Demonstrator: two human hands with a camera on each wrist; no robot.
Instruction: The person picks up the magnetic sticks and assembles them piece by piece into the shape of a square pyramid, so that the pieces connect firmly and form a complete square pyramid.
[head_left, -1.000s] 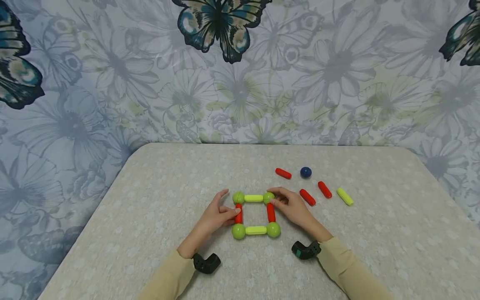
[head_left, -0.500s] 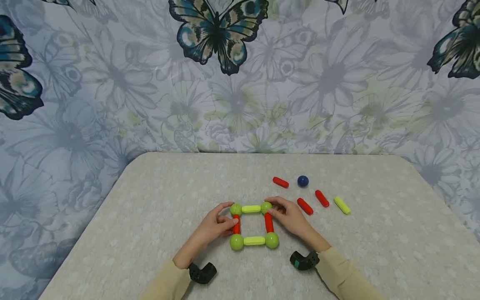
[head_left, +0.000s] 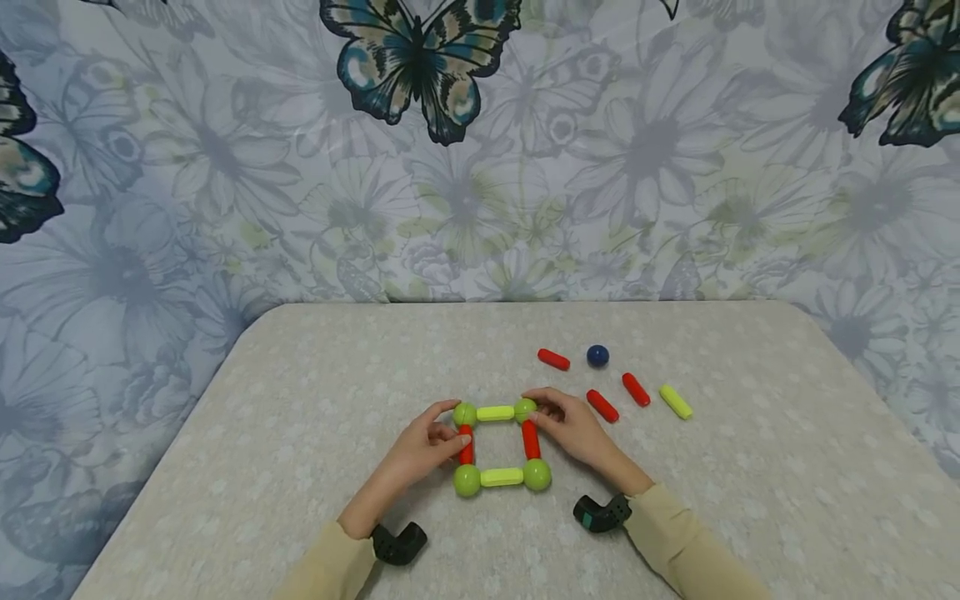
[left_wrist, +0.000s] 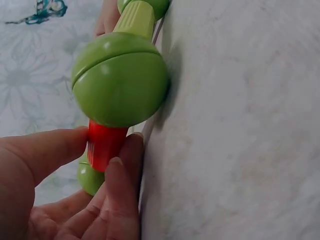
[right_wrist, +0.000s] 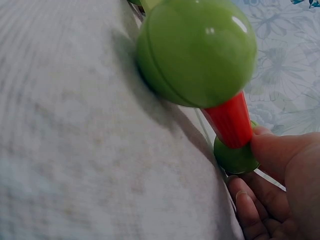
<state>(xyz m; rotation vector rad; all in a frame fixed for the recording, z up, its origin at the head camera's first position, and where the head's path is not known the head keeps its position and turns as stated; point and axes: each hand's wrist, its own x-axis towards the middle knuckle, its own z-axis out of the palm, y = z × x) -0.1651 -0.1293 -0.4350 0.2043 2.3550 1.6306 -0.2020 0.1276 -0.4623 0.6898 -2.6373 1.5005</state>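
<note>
My left hand (head_left: pixel 418 446) is at the left of the square (head_left: pixel 501 477), pinching the left red stick (left_wrist: pixel 105 145) between thumb and fingers. My forefinger reaches to the far left ball (head_left: pixel 465 414), I think to hold that joint snug. The square lies flat on the worktop (head_left: pixel 225 467); at its far right corner my right hand (head_left: pixel 573 425) grasps the far right ball (head_left: pixel 526 408), probably to brace the shape from the other side. Beyond the square, to its right, the loose pieces seem kept clear yet within reach: a short red bar (head_left: pixel 553 359), a blue ball (head_left: pixel 597 356), a second red bar (head_left: pixel 602 406), a third red bar (head_left: pixel 636 389) and, outermost, a yellow-green bar (head_left: pixel 676 402).

A second ago my left forefinger stood off from the far left ball; now it appears to touch it. My right hand keeps its corner, and the loose pieces hold the same arrangement beyond the square.
</note>
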